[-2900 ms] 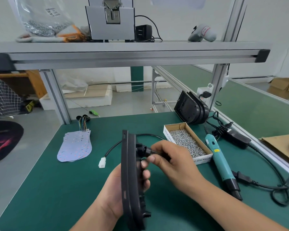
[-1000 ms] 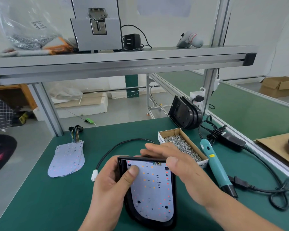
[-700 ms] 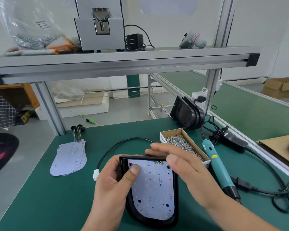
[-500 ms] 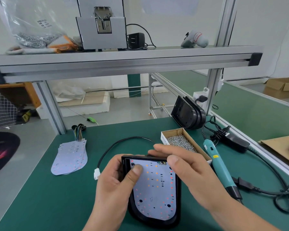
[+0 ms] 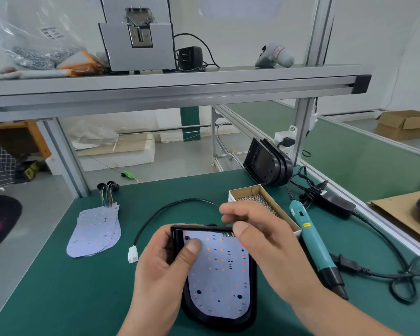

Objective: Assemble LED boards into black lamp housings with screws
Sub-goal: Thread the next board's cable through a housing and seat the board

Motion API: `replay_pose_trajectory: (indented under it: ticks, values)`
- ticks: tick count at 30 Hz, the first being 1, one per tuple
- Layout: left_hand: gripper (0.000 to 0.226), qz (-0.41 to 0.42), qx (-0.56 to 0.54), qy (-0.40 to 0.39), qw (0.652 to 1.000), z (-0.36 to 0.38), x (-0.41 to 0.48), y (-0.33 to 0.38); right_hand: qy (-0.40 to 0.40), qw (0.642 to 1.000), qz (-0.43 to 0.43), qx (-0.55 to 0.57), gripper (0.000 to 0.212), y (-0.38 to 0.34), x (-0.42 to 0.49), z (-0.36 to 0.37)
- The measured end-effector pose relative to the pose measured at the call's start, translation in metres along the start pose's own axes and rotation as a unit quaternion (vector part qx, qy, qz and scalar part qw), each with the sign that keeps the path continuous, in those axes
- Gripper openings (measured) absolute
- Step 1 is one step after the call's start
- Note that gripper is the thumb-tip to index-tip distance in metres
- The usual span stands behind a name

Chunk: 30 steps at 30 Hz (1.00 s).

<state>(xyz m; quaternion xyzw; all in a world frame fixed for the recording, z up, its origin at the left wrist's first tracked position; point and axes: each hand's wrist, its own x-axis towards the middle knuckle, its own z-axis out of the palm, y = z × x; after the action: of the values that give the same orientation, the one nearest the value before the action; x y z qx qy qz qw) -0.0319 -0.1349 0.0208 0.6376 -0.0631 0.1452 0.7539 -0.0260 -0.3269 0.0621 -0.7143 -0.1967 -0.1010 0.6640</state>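
A black lamp housing point(image 5: 218, 324) lies flat on the green mat in front of me, with a white LED board point(image 5: 218, 275) seated inside it. My left hand point(image 5: 160, 270) grips the housing's left edge, its thumb pressing the board's upper left corner. My right hand point(image 5: 264, 251) hovers over the top right corner, thumb touching the board's edge there and fingers loosely bent above it, holding nothing that I can see. The housing's black cable point(image 5: 160, 214) loops left to a white connector point(image 5: 132, 254). A cardboard box of screws point(image 5: 280, 212) sits just behind my right hand.
A teal electric screwdriver point(image 5: 310, 246) lies right of the box, its cord and power adapter point(image 5: 335, 204) beyond. Spare LED boards point(image 5: 95, 231) are stacked at the left. More black housings point(image 5: 267, 163) lean at the back right. An aluminium shelf point(image 5: 180, 81) runs overhead.
The housing went from upright on its edge to flat with the board facing up. In the last half second my right fingers lifted off its top edge.
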Motion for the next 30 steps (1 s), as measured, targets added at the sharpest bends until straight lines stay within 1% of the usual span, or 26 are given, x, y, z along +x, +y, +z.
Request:
replay_pose_trajectory:
  ticks: [2, 4, 9, 12, 14, 16, 19, 25, 28, 30]
  values:
    - [0.035, 0.0, 0.01, 0.001, 1.0, -0.001, 0.001, 0.0, -0.03, 0.999, 0.042, 0.011, 0.041, 0.001, 0.003, -0.001]
    - [0.036, -0.008, 0.009, 0.0, 1.0, -0.002, 0.001, -0.002, -0.042, 0.996, 0.067, 0.029, 0.044, 0.003, 0.005, -0.001]
    - [0.045, -0.044, 0.014, -0.008, 0.999, -0.003, 0.001, -0.011, -0.023, 0.991, 0.121, 0.053, 0.051, 0.011, 0.012, -0.003]
    - [0.039, -0.05, 0.031, -0.013, 0.998, -0.001, 0.0, -0.014, -0.014, 0.988, 0.144, 0.054, 0.049, 0.014, 0.015, -0.005]
    - [0.037, -0.052, 0.034, -0.013, 0.998, -0.001, 0.0, -0.016, -0.007, 0.987, 0.153, 0.052, 0.047, 0.017, 0.016, -0.006]
    - [0.035, -0.058, 0.03, -0.015, 0.998, -0.001, 0.0, -0.015, 0.002, 0.986, 0.157, 0.051, 0.04, 0.02, 0.017, -0.006]
    - [0.025, -0.062, 0.036, -0.016, 0.997, 0.0, 0.0, -0.013, 0.008, 0.983, 0.172, 0.066, 0.032, 0.024, 0.018, -0.006]
    - [0.02, -0.073, 0.037, -0.018, 0.997, 0.001, 0.0, -0.012, 0.005, 0.977, 0.19, 0.094, 0.033, 0.025, 0.018, -0.004]
    - [0.02, -0.089, 0.041, -0.019, 0.995, 0.0, 0.001, -0.01, -0.005, 0.982, 0.178, 0.067, 0.037, 0.025, 0.019, -0.001]
    - [0.02, -0.099, 0.039, -0.028, 0.994, -0.001, 0.002, -0.011, -0.018, 0.983, 0.173, 0.054, 0.044, 0.025, 0.019, -0.001]
